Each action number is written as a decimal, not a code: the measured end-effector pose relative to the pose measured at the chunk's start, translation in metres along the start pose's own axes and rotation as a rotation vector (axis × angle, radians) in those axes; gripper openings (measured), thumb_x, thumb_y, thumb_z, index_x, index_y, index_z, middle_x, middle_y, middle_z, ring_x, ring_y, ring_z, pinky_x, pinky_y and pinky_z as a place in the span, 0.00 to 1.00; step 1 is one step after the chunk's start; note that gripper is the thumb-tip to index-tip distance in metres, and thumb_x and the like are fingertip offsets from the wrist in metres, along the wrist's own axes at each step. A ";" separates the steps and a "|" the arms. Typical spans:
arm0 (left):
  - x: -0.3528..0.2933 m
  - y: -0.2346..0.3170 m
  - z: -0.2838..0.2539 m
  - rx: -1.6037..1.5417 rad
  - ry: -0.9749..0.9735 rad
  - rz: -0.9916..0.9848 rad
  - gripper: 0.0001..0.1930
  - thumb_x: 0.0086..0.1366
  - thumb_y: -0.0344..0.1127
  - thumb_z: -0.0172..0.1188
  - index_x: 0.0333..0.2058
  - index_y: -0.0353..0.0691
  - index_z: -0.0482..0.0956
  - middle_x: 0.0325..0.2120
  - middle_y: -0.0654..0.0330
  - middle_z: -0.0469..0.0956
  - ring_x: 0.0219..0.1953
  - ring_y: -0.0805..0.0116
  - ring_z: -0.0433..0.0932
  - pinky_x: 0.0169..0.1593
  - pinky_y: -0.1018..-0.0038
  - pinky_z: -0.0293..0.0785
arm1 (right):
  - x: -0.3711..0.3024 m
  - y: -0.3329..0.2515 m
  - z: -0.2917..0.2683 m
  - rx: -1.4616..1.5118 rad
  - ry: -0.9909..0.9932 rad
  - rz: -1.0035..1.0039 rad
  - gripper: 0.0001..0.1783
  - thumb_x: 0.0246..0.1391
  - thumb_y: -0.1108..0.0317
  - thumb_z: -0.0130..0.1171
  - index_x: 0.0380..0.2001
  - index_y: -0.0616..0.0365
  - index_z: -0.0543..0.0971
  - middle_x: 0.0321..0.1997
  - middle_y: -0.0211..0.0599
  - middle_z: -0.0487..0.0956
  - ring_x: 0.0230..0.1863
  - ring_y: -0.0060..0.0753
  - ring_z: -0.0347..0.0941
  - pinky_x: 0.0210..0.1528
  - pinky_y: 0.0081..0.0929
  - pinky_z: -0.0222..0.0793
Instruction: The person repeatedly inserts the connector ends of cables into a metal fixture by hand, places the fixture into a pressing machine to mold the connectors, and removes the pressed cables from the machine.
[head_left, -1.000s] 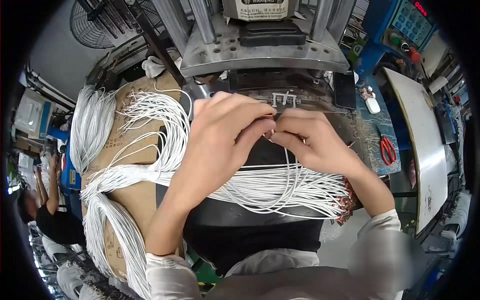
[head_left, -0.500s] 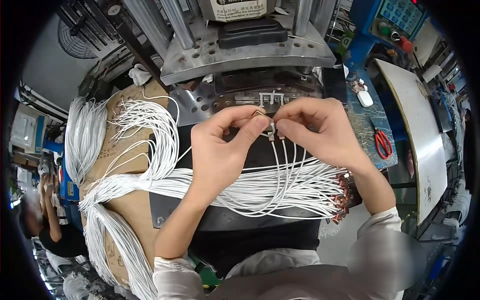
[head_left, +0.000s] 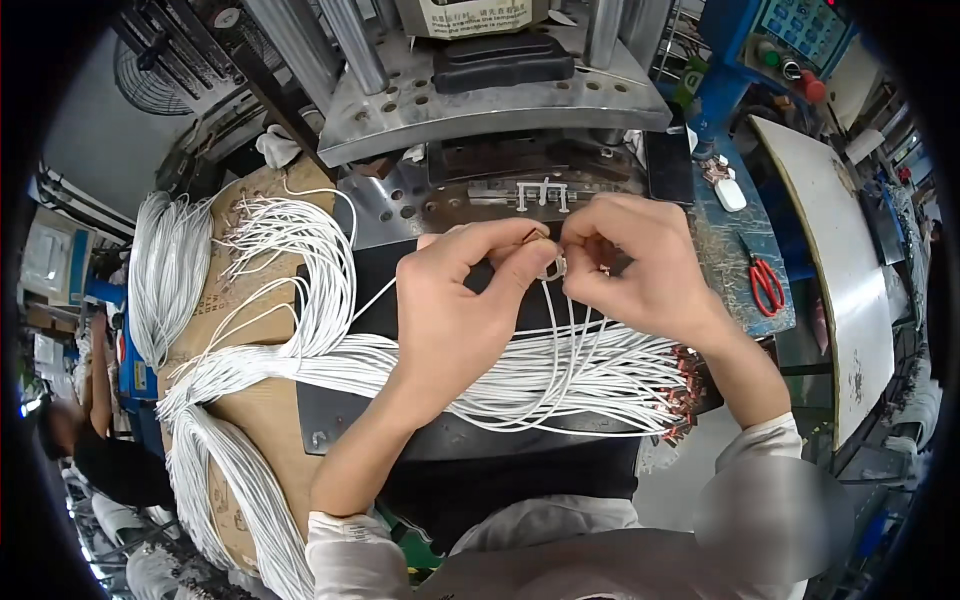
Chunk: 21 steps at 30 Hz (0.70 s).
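Note:
My left hand (head_left: 465, 305) and my right hand (head_left: 640, 270) meet above a black mat, both pinching the ends of a few thin white wires (head_left: 560, 330) that hang down in a loop. A wide bundle of white wires (head_left: 520, 375) lies across the mat under my hands, its bare copper ends (head_left: 685, 385) fanned out at the right. Just beyond my fingertips a small white plastic part (head_left: 542, 193) sits on the metal fixture plate (head_left: 400, 200).
A moulding press (head_left: 490, 90) rises behind the fixture. More white wire bundles (head_left: 170, 270) drape over cardboard (head_left: 255, 400) at the left. Red-handled scissors (head_left: 765, 285) lie on the blue bench at the right, by a white board (head_left: 830, 260). Another person (head_left: 90, 450) is at the far left.
My hands have drawn back from the fixture toward me and now pinch a few wire ends between them; the camera view has tilted slightly.

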<state>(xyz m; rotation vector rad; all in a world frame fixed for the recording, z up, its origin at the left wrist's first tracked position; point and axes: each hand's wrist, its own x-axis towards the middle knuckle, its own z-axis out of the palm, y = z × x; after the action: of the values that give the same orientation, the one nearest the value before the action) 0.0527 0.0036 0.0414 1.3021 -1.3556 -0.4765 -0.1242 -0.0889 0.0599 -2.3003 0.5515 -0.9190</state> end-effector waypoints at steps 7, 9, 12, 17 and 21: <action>0.004 -0.067 -0.214 1.220 0.573 -0.080 0.18 0.71 0.38 0.59 0.54 0.34 0.79 0.45 0.49 0.84 0.42 0.59 0.83 0.48 0.66 0.77 | -0.045 0.043 -0.099 -0.177 -0.669 0.459 0.05 0.50 0.74 0.62 0.27 0.64 0.77 0.25 0.39 0.75 0.27 0.37 0.74 0.29 0.31 0.68; -0.011 -0.048 -0.135 0.817 0.432 0.223 0.19 0.69 0.37 0.61 0.55 0.34 0.77 0.49 0.48 0.80 0.50 0.53 0.79 0.53 0.60 0.74 | -0.048 0.058 -0.086 -0.286 -0.431 0.301 0.08 0.53 0.71 0.62 0.34 0.64 0.77 0.34 0.42 0.75 0.36 0.40 0.75 0.36 0.33 0.69; -0.035 -0.016 0.000 0.584 -0.274 0.297 0.20 0.62 0.33 0.66 0.51 0.34 0.77 0.49 0.51 0.77 0.51 0.52 0.75 0.54 0.61 0.68 | -0.034 0.075 -0.065 -0.484 -0.427 0.151 0.13 0.56 0.71 0.61 0.43 0.64 0.77 0.42 0.45 0.75 0.45 0.43 0.74 0.45 0.36 0.69; -0.049 -0.014 0.059 0.610 -0.375 0.279 0.22 0.63 0.47 0.65 0.44 0.33 0.78 0.41 0.51 0.76 0.46 0.51 0.74 0.48 0.59 0.70 | -0.029 0.078 -0.039 -0.452 -0.503 0.228 0.19 0.58 0.73 0.58 0.53 0.64 0.76 0.45 0.45 0.76 0.49 0.46 0.74 0.53 0.37 0.69; -0.040 -0.015 0.059 0.680 -0.422 0.219 0.20 0.63 0.49 0.65 0.36 0.33 0.78 0.35 0.51 0.74 0.39 0.53 0.74 0.44 0.57 0.72 | -0.010 0.076 -0.013 -0.056 -0.500 0.372 0.17 0.62 0.73 0.55 0.53 0.65 0.76 0.47 0.42 0.78 0.49 0.41 0.74 0.54 0.33 0.69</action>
<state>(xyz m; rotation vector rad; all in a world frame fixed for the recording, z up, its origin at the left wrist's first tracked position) -0.0032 0.0106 -0.0050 1.6186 -2.1078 -0.1321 -0.1520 -0.1439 0.0132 -2.2508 0.7481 -0.1433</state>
